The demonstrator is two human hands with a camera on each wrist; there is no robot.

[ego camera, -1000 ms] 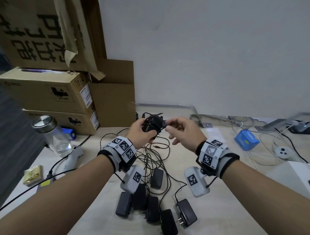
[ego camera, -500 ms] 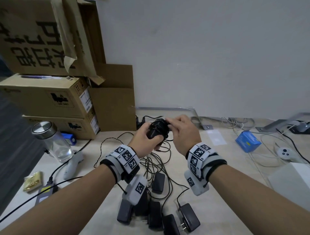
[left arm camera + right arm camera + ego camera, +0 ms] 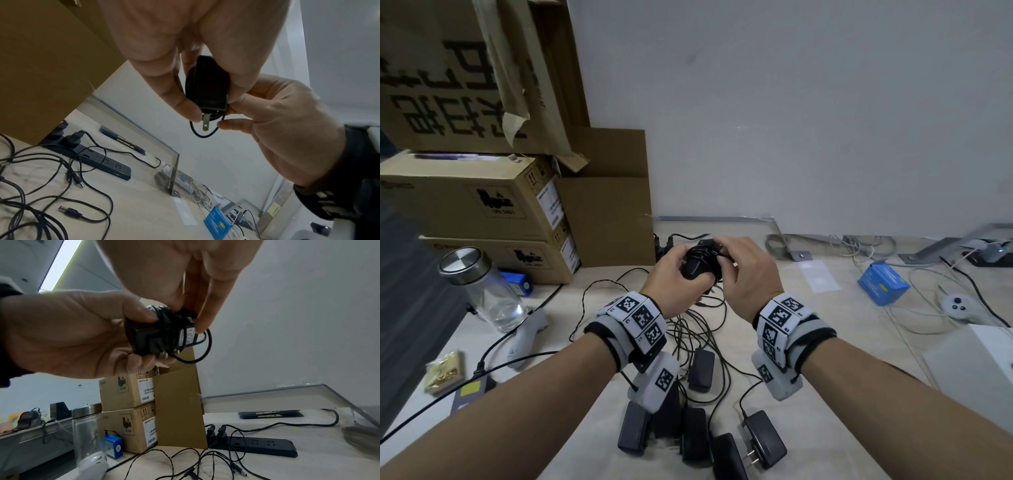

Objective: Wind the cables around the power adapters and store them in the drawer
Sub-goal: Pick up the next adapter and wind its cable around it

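I hold a black power adapter [image 3: 697, 265] above the table, its cable wound round it in several turns. My left hand [image 3: 671, 270] grips the adapter body [image 3: 209, 87], thumb on one side and fingers on the other. My right hand [image 3: 739, 270] pinches the last short loop of cable [image 3: 203, 352] against the adapter's plug end [image 3: 205, 125]. Several more black adapters [image 3: 695, 435] lie in a row on the table near me. Their loose cables [image 3: 698, 329] are tangled under my hands. No drawer is in view.
Stacked cardboard boxes [image 3: 482, 205] stand at the back left, a glass jar [image 3: 482, 291] in front of them. A black power strip [image 3: 257, 446] lies by the wall. A blue box [image 3: 883, 282], a white controller [image 3: 959, 305] and a white box [image 3: 976, 359] sit at the right.
My right hand has come in from the side and closed onto the adapter, taking up the last slack of cable. Both hands have drawn a little nearer to me.
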